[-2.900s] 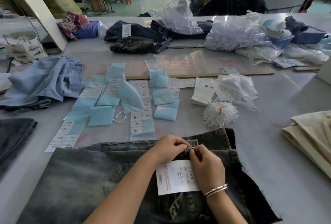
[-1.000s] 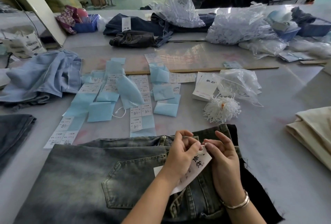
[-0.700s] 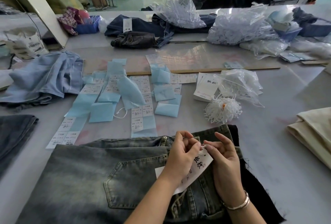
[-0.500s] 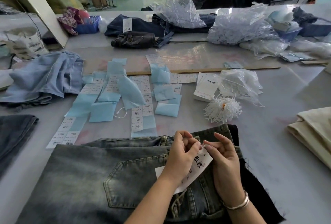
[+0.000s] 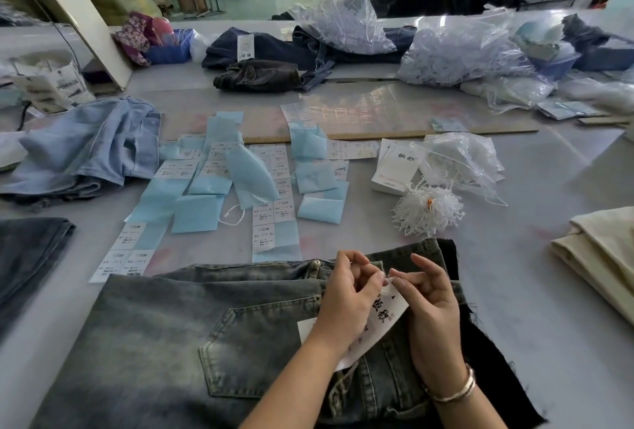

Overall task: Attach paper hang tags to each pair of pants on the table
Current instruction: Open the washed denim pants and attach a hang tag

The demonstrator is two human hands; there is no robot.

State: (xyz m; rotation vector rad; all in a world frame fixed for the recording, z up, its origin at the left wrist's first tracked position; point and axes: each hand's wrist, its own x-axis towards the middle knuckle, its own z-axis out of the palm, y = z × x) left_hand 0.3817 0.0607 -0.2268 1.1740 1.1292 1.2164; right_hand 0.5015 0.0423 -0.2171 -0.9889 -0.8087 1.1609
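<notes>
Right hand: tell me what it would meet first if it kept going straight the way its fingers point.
The right hand points up-left, so its fingertips would almost at once meet the left hand, above the hang tag. Depth between them is unclear.

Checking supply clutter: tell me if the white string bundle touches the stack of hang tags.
Touching. In the head view the string bundle's loose ends meet the near edge of the hang tag stack.

At 6 o'clock, the left hand [image 5: 346,298] and right hand [image 5: 429,312] pinch a hang tag [image 5: 384,317] over grey jeans [image 5: 192,336].
</notes>
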